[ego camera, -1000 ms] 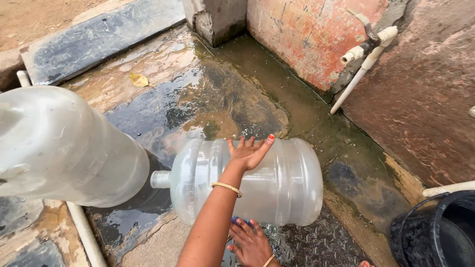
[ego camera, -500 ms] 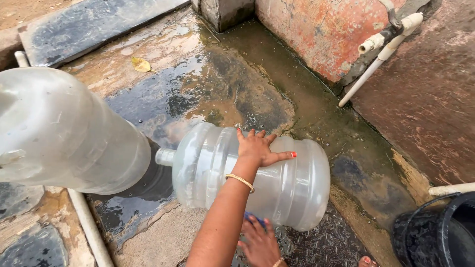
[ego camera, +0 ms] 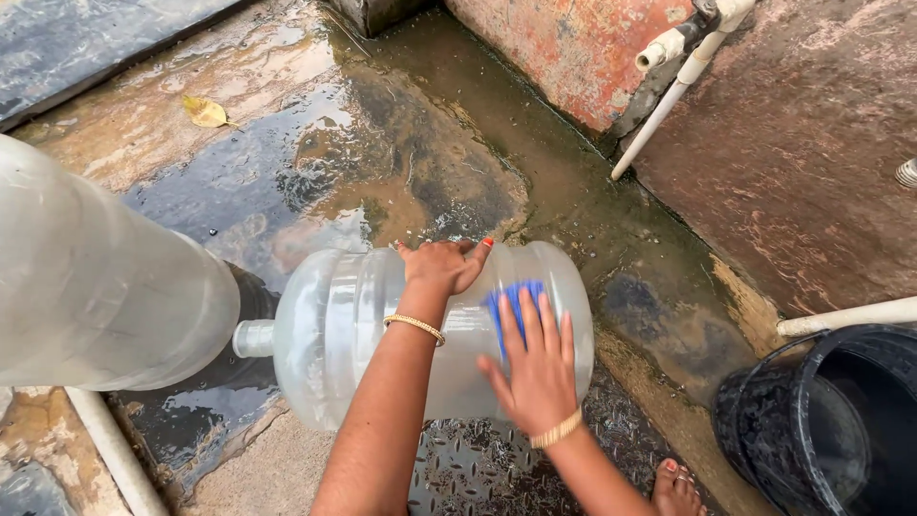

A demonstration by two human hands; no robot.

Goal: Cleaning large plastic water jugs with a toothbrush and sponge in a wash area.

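A clear ribbed jug (ego camera: 382,334) is lying on its side on the wet floor (ego camera: 382,153) at the frame's centre, its short neck pointing left toward a second, larger jug (ego camera: 95,287) filling the left edge. Its plastic is looking cloudy and wet. The left hand (ego camera: 441,266) is pressing on the jug's top, fingers spread over the curve. The right hand (ego camera: 535,368) is lying flat against the jug's right end, fingers apart, pressing a blue scrubber (ego camera: 511,301) onto it. A black bucket (ego camera: 821,420) is standing at lower right.
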